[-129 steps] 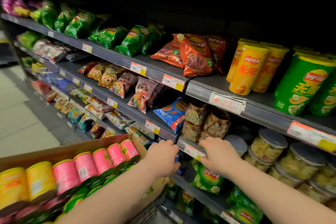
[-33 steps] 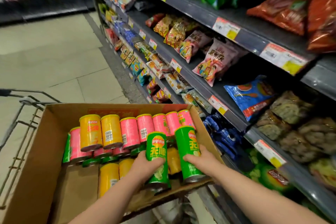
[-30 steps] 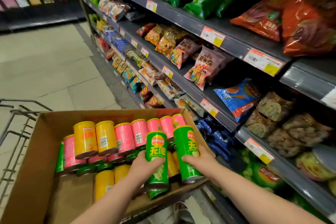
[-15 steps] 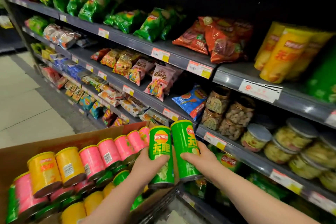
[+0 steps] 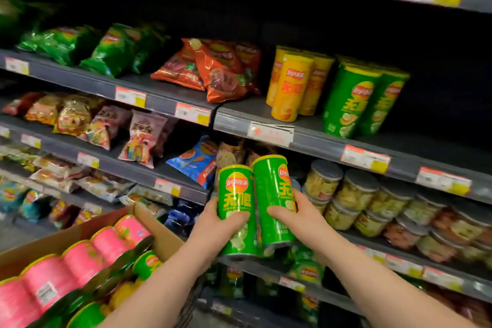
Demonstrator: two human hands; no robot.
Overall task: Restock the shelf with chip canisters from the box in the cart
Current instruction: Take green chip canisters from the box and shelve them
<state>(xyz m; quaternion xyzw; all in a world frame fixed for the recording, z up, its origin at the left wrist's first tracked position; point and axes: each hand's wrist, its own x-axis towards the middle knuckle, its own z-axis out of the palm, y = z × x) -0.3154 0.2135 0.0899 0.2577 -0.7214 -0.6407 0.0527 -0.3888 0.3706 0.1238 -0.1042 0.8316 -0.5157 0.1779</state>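
We held one green canister [image 5: 235, 194] in our left hand [image 5: 213, 231], with the thumb and fingers curled round its lower half. Our right hand [image 5: 300, 221] gripped a second green canister [image 5: 271, 186] the same way, low on its body. Both stood upright and side by side, so close that we could not tell whether they touched. They were raised in front of the shelves, just right of the cardboard box [image 5: 159, 231].

The box sat low on the near left. Pink canisters [image 5: 80, 255] lay in a row across its top, with green and yellow ones partly showing beneath them.

Up and to the right, on the shelf [image 5: 306, 138] above our hands, matching green canisters [image 5: 348, 101] stood upright. Yellow canisters [image 5: 292, 85] stood just to their left, and red bags [image 5: 218, 69] lay further left again.

One level down, behind and to the right of what we held, grey-lidded jars [image 5: 354, 194] stood in rows. A blue bag [image 5: 197, 162] leaned just to the left of the canister in our left hand
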